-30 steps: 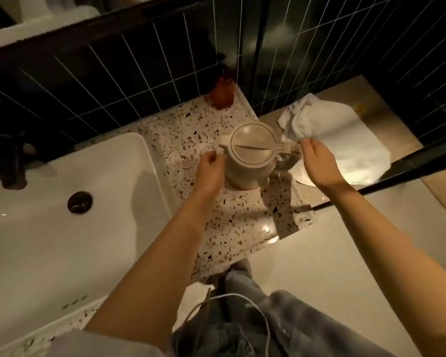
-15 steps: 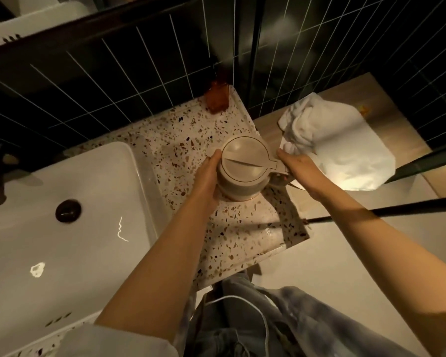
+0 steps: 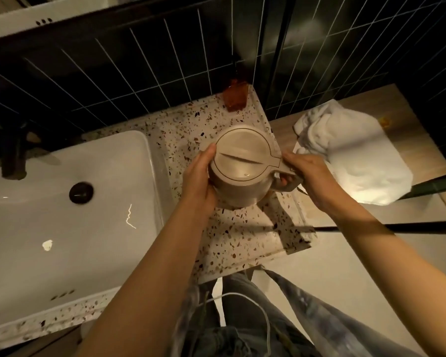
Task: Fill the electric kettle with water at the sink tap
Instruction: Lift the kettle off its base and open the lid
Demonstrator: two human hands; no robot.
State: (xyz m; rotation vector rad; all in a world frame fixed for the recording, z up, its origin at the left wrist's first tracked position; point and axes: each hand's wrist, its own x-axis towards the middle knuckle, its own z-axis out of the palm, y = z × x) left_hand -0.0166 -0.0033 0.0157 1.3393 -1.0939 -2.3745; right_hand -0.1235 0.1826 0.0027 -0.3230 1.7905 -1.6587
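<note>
A beige electric kettle [image 3: 242, 163] with its lid closed is over the speckled terrazzo counter [image 3: 242, 240], right of the white sink basin [image 3: 62, 202]. My left hand [image 3: 198, 179] cups the kettle's left side. My right hand [image 3: 309, 173] grips the handle on the kettle's right side. The dark tap [image 3: 12, 155] stands at the basin's far left edge, with the black drain plug [image 3: 81, 192] below it. I cannot tell whether the kettle's base touches the counter.
An amber bottle [image 3: 236, 96] stands at the back of the counter against the black tiled wall. A white towel [image 3: 350, 153] lies on a wooden surface to the right. A black rail [image 3: 397, 225] runs along the right below the counter edge.
Both hands have closed on the kettle: the left wrapped round its side, the right went from beside the handle to gripping it. The view has shifted, so the sink sits further right.
</note>
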